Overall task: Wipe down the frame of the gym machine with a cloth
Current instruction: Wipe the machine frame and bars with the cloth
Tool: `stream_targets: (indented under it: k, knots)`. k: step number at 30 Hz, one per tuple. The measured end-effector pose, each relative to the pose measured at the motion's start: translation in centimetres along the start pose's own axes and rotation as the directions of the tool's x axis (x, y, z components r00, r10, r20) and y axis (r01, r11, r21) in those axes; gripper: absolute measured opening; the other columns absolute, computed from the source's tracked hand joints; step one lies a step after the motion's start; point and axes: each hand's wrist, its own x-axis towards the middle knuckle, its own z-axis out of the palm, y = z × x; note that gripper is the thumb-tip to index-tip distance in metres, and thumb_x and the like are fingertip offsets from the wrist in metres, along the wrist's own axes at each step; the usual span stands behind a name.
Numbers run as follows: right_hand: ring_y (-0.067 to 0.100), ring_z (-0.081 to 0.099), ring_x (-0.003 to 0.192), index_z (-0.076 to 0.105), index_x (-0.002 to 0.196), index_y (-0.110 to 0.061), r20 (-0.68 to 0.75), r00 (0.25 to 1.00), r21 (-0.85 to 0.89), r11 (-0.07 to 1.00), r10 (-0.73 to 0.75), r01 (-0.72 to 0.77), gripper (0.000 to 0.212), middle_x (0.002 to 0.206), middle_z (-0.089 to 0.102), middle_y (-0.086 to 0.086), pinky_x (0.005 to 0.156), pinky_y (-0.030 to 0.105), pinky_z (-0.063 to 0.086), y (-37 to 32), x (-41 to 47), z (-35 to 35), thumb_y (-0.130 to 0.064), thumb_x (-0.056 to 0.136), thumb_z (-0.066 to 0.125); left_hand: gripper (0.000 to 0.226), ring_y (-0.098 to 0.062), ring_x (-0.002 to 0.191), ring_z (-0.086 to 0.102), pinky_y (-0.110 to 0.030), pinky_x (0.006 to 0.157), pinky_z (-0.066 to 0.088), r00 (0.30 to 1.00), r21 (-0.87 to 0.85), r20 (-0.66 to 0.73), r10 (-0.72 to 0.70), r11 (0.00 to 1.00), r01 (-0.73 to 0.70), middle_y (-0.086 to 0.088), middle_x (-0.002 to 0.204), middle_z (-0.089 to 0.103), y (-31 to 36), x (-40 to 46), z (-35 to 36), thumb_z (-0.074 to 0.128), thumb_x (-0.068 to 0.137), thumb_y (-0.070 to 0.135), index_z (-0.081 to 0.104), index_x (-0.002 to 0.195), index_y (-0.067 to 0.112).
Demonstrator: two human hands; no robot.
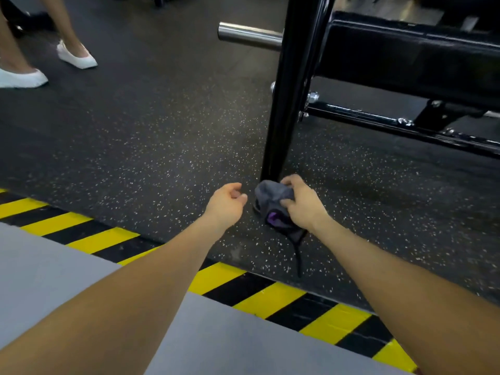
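Observation:
A glossy black upright post (290, 85) of the gym machine frame stands on the speckled rubber floor. At its foot my right hand (304, 205) grips a bunched grey cloth (270, 196) with a purple patch, pressed against the base of the post. A dark strip of the cloth hangs down toward the floor. My left hand (227, 203) hovers just left of the cloth, fingers loosely curled, holding nothing. A black crossbar (392, 123) runs right from the post.
A chrome weight peg (249, 35) sticks out left from the post. A thick black beam (411, 63) sits above the crossbar. Yellow-black hazard tape (243, 280) edges the rubber floor beside a grey floor. Another person's feet in white shoes (77, 56) stand at far left.

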Motion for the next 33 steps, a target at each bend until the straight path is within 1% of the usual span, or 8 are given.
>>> stream_targets:
  k: [3,6,11,14,20,24,29,33]
  knots:
    - [0.022,0.057,0.09,0.046,0.111,-0.009,0.042,0.99,0.599,0.79,0.133,-0.132,0.017,0.101,0.059,0.013,0.082,0.037,0.049,-2.0,-2.2,-1.4,-0.004,0.095,0.05,0.025,-0.014,0.101,0.056,-0.026,0.089,0.04,0.985,-0.343,0.147,-0.086,0.93,0.132,0.002,0.115,0.062,1.9,-1.9,0.6,0.049,0.098,0.033,0.054,0.119,0.021]
    - [0.022,0.06,0.089,0.053,0.108,-0.008,0.086,0.979,0.776,0.604,0.183,-0.181,0.012,0.097,0.061,0.012,0.083,0.038,0.052,-3.0,-3.7,-2.0,-0.007,0.099,0.044,0.017,-0.016,0.089,0.061,-0.033,0.088,0.049,0.964,-0.545,0.258,-0.066,0.814,0.201,-0.002,0.099,0.067,3.9,-3.3,0.9,0.047,0.099,0.03,0.06,0.1,0.018]
    - [0.013,0.055,0.089,0.056,0.107,-0.014,-0.21,0.96,0.698,0.716,0.184,0.015,0.016,0.103,0.058,0.004,0.078,0.018,0.047,-4.0,-4.9,-2.9,-0.005,0.097,0.048,0.018,-0.019,0.081,0.061,-0.035,0.076,0.053,0.994,-0.62,0.078,-0.075,0.777,0.107,-0.01,0.092,0.064,5.7,-4.4,1.2,0.044,0.1,0.011,0.055,0.086,0.011]
    - [0.01,0.054,0.091,0.056,0.109,-0.016,-0.292,0.956,0.609,0.777,0.037,0.156,0.015,0.113,0.053,0.007,0.088,0.025,0.049,-4.5,-5.9,-2.6,-0.01,0.096,0.052,0.017,-0.026,0.089,0.064,-0.042,0.083,0.053,0.991,-0.615,-0.009,-0.137,0.782,0.102,-0.013,0.097,0.066,6.4,-4.7,1.2,0.044,0.1,0.013,0.056,0.088,0.011]
    - [-0.003,0.042,0.108,0.038,0.144,-0.019,-0.341,0.905,0.337,0.865,-0.255,0.371,0.062,0.128,0.036,-0.002,0.089,-0.004,0.028,-5.5,-5.9,-3.4,-0.016,0.088,0.065,0.012,-0.027,0.085,0.065,-0.035,0.073,0.057,0.998,-0.696,0.007,-0.067,0.716,0.053,-0.015,0.094,0.067,10.3,-5.6,0.7,0.051,0.098,0.013,0.06,0.093,0.007]
    - [0.0,0.046,0.104,0.047,0.138,-0.018,-0.496,0.847,0.294,0.881,-0.19,0.37,0.054,0.125,0.045,-0.002,0.085,-0.002,0.034,-8.1,-3.5,-6.9,-0.01,0.088,0.064,0.016,-0.026,0.098,0.063,-0.038,0.088,0.054,0.989,-0.637,-0.067,0.132,0.757,-0.145,-0.011,0.099,0.066,13.9,-4.8,-0.8,0.048,0.099,0.017,0.062,0.093,0.011]
    - [0.008,0.047,0.109,0.046,0.138,-0.014,-0.797,0.576,0.213,0.809,-0.18,0.548,0.051,0.127,0.042,0.004,0.082,0.001,0.037,-14.5,0.8,-13.0,-0.012,0.09,0.061,0.018,-0.011,0.107,0.056,-0.029,0.095,0.044,0.93,-0.503,-0.266,0.252,0.787,-0.357,0.005,0.107,0.063,18.4,-2.5,-3.0,0.043,0.101,0.02,0.06,0.106,0.021]
    - [0.02,0.046,0.114,0.037,0.145,-0.02,-0.784,0.573,0.058,0.89,-0.239,0.452,0.059,0.136,0.037,0.006,0.084,0.021,0.044,-15.9,3.5,-13.4,-0.018,0.091,0.06,0.019,-0.009,0.112,0.053,-0.027,0.095,0.04,0.937,-0.479,-0.245,0.25,0.809,-0.341,0.008,0.114,0.059,18.6,-0.9,-2.9,0.042,0.101,0.019,0.058,0.109,0.024]
